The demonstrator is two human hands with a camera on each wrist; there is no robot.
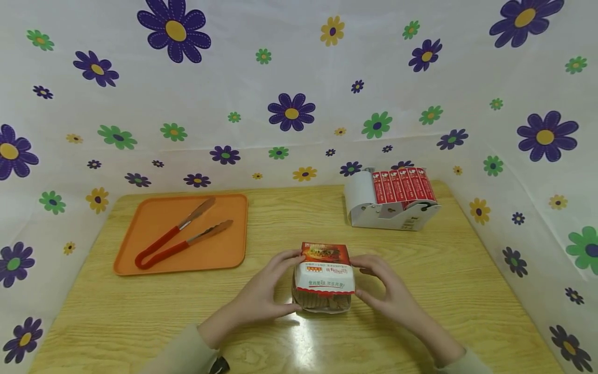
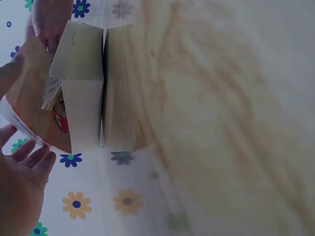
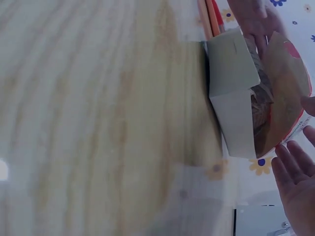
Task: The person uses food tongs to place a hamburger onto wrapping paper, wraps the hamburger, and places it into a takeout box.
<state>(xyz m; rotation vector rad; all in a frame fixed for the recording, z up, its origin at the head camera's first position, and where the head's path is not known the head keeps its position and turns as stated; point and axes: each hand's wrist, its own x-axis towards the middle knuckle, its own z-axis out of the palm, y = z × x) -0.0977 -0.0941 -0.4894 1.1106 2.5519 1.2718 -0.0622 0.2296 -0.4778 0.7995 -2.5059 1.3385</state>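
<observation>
A printed paper burger box [image 1: 325, 270] stands on the wooden table near the front, its lid tipped forward over the base. Both wrist views show a gap under the lid, with a paper-wrapped item [image 3: 261, 108] inside the plain base [image 2: 83, 115]. My left hand [image 1: 261, 291] holds the box's left side, fingers along the lid's edge and thumb low at the front corner. On the opposite side my right hand [image 1: 390, 288] grips the lid between fingers and thumb. The lid's brown inner face [image 2: 32, 78] shows in the left wrist view.
Back left lies an orange tray [image 1: 229, 254] with red-handled metal tongs [image 1: 177, 241] on it. At the back right stands a white dispenser [image 1: 359, 200] bearing a row of red printed strips [image 1: 404, 186]. Flower-patterned cloth [image 1: 291, 78] encloses the wooden table [image 1: 289, 213] behind and at the sides.
</observation>
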